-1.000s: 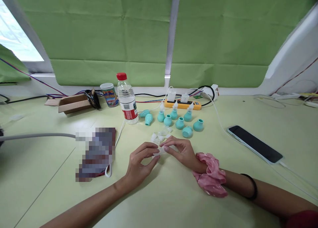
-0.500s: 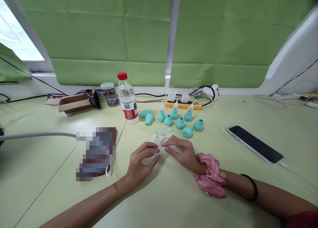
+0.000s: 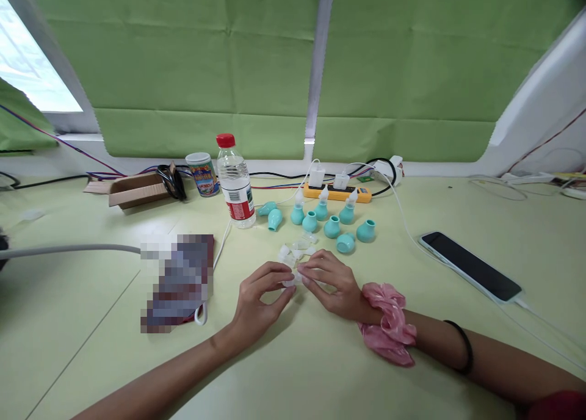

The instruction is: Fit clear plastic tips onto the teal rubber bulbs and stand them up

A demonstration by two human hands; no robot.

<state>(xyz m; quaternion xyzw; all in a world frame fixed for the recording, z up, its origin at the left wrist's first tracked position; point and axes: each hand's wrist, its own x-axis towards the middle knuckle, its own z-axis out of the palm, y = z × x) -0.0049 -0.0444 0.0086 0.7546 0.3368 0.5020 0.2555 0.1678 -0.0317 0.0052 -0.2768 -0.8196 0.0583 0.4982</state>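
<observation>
My left hand [image 3: 262, 293] is closed in a pinch around a small translucent plastic piece [image 3: 288, 282], low over the table. From the other side my right hand [image 3: 333, 281], a pink scrunchie [image 3: 389, 322] at its wrist, pinches the piece's right end; its fingers partly cover it. Just beyond the fingertips lie several loose clear plastic pieces [image 3: 300, 246]. Farther back are several teal squeeze bulbs [image 3: 332, 227], some upright and some on their sides. A few upright teal bulbs [image 3: 347, 213] carry clear pointed tips [image 3: 352, 196].
Behind the bulbs lies an orange power strip [image 3: 339, 193] with white chargers. A water bottle [image 3: 235, 188], a can [image 3: 202, 174] and an open cardboard box [image 3: 137, 191] stand at the back left. A phone [image 3: 469, 265] on a cable lies right; a blurred-out item [image 3: 180, 286] lies left.
My right hand's fingers have shifted slightly, and the thumb now sits close against the left fingertips at the plastic piece. My left hand has hardly moved.
</observation>
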